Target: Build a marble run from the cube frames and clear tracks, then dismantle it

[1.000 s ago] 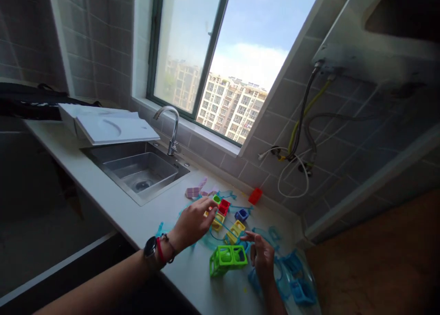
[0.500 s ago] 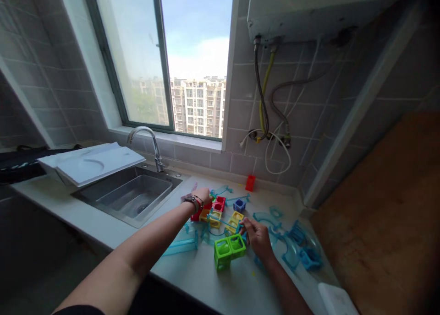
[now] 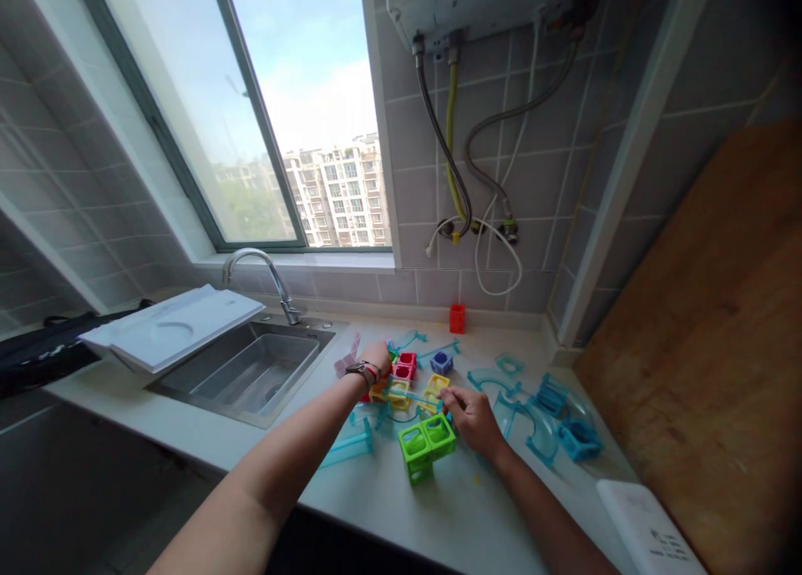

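My left hand (image 3: 377, 359) reaches over the far side of the toy pieces, beside the red blocks (image 3: 404, 365); its fingers are mostly hidden. My right hand (image 3: 469, 416) is closed in a pinch on the right end of a translucent blue track (image 3: 414, 396), which spans above the yellow blocks (image 3: 398, 394). Just in front of that hand stand joined green blocks (image 3: 427, 443). Another yellow block pair (image 3: 434, 389) lies behind the track's right end, and a dark blue block (image 3: 442, 362) sits farther back.
Blue curved tracks (image 3: 544, 435) and blue blocks (image 3: 580, 438) lie at the right. A red block (image 3: 457, 318) stands near the wall. The sink (image 3: 251, 374), partly covered by a white panel (image 3: 172, 328), is at the left. A white box (image 3: 648, 529) lies front right.
The view has tilted and shifted. Both hands remain in nearly the same places among the blocks, my right hand still at the track's end. The red block near the wall now appears upright.
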Available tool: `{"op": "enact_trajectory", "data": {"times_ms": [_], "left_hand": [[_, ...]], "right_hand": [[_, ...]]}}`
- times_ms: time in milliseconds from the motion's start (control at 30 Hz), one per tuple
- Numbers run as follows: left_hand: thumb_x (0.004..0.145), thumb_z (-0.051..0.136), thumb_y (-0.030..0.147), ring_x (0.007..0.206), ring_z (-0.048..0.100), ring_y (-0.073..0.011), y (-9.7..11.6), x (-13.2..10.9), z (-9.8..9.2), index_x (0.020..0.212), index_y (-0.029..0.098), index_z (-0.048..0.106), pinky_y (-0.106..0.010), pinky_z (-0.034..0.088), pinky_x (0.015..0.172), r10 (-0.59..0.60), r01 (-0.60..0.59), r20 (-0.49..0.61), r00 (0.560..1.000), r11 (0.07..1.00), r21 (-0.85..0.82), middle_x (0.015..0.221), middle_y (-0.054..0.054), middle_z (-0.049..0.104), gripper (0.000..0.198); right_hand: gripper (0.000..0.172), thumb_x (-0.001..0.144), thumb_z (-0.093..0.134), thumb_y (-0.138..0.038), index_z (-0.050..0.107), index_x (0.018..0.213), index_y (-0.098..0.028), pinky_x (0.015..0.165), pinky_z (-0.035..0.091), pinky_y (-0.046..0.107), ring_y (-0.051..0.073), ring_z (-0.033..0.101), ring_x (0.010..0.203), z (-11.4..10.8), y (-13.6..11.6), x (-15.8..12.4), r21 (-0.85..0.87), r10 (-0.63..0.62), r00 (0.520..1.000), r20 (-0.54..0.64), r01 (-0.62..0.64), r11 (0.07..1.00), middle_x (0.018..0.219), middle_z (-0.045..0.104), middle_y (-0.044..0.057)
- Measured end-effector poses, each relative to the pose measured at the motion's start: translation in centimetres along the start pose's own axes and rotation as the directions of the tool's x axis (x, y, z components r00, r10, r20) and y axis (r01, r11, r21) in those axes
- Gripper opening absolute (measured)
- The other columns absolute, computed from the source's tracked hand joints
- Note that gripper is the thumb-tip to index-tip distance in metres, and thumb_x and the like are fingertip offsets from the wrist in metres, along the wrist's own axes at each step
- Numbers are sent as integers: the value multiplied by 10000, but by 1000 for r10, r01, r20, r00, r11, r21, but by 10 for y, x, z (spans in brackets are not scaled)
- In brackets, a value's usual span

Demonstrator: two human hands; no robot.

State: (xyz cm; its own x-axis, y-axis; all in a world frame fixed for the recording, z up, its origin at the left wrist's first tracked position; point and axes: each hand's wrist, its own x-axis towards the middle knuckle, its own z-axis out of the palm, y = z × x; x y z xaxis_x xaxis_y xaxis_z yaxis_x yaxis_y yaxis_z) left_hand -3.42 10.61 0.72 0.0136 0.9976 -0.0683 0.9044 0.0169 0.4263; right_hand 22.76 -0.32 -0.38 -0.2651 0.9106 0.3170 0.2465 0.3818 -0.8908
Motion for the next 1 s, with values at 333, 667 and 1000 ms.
{"op": "enact_trajectory", "data": {"times_ms": [333, 667, 1000], "left_hand": [[974, 422, 174, 919, 694, -261, 12, -13, 5, 1221, 164, 545, -324, 475, 735, -148, 189, -194, 970, 958, 213, 1024, -158, 705, 276], [904, 475, 109, 921, 625, -205, 3, -2, -31, 977, 210, 655, -273, 408, 698, 113, -46, -186, 976, 941, 334, 1046, -94, 649, 219], [884, 498, 119, 977, 600, -236, 5, -7, -46, 1178, 323, 690, -337, 415, 822, 274, -214, -58, 960, 851, 479, 1062, -92, 603, 406]], "right_hand": [[516, 966, 440, -506, 677, 663, -162, 511, 376, 237, 140, 533, 505, -1, 6, 2, -39, 13, 1000, 17, -12, 999, 611, 666, 23], [458, 964, 457, -469, 745, 812, -146, 578, 408, 243, 164, 584, 585, -2, 4, 1, -76, -9, 999, 39, 11, 997, 658, 679, 24], [454, 964, 452, -472, 733, 801, -154, 548, 358, 254, 156, 531, 553, 0, 5, 0, -71, -3, 999, 49, 6, 997, 597, 615, 0]]}}
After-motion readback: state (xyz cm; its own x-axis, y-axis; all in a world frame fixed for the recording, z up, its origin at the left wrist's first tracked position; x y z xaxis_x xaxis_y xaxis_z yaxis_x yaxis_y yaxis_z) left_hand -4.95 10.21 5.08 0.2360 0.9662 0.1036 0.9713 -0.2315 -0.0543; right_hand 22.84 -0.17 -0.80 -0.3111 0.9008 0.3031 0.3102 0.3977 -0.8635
